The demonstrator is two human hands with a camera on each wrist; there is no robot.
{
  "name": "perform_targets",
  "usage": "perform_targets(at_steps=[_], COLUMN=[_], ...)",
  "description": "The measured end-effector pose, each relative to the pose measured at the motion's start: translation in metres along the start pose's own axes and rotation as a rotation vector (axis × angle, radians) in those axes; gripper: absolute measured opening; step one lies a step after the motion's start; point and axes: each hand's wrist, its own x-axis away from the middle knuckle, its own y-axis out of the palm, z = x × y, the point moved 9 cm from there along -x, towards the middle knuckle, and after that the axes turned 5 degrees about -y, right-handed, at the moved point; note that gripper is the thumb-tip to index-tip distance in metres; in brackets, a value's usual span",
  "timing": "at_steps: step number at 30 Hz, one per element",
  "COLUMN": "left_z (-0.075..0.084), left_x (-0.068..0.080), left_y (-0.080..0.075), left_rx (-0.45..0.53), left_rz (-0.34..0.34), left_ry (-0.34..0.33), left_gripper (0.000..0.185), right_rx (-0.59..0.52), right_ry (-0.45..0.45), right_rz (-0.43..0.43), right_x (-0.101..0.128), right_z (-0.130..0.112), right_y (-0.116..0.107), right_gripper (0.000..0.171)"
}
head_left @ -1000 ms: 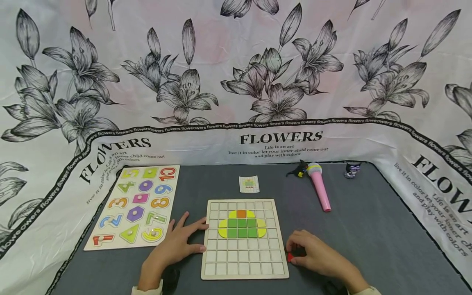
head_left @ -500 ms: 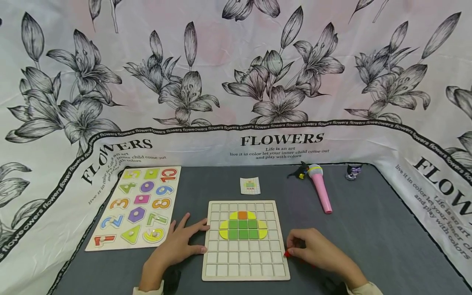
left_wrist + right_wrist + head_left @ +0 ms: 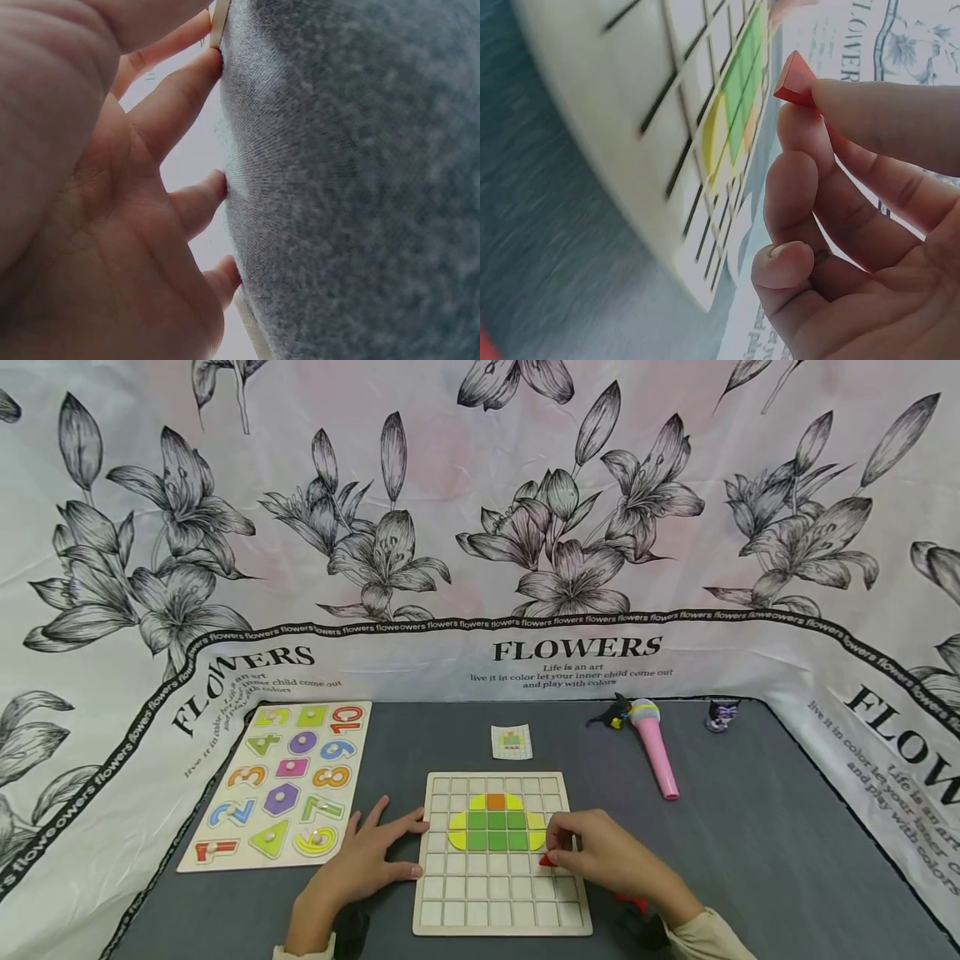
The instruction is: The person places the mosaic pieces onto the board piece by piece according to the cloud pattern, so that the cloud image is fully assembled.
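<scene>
Grey cloth covers the table [image 3: 750, 827], with a flower-printed sheet hung behind it. We see the wooden grid board [image 3: 501, 853] lying between the two hands, its upper middle cells filled with green, yellow and orange tiles [image 3: 495, 830]. Our right hand [image 3: 611, 860] pinches a small red piece [image 3: 547, 861] between thumb and fingertips [image 3: 832, 97], just above the board's right-hand cells, below the filled pattern. Our left hand [image 3: 367, 860] lies flat, fingers extended, touching the board's left edge. We judge the main risks as follows: the piece may slip from so light a pinch; it may catch on a cell wall and sit tilted; or a push could shift the board if the steadying hand lifts. More red pieces [image 3: 633, 903] lie by the right wrist and could be swept aside.
</scene>
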Motion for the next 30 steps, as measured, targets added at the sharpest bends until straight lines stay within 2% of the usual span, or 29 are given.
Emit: perform_targets(at_steps=[14, 17, 25, 30], left_z=[-0.001, 0.0, 0.0, 0.0], left_x=[0.0, 0.0, 0.0, 0.001], left_y=[0.001, 0.001, 0.0, 0.0], left_rx=[-0.012, -0.011, -0.01, -0.005], left_rz=[0.002, 0.001, 0.004, 0.008], left_ry=[-0.008, -0.007, -0.008, -0.005], left_gripper=[0.078, 0.076, 0.073, 0.074], right_rx=[-0.037, -0.038, -0.009, 0.06], right_ry=[0.002, -0.029, -0.078, -0.082], right_rz=[-0.061, -0.075, -0.106, -0.124], right_x=[-0.037, -0.045, -0.062, -0.069], right_z=[-0.015, -0.02, -0.028, -0.026], right_y=[0.03, 0.038, 0.056, 0.066], right_gripper=[0.019, 0.02, 0.023, 0.027])
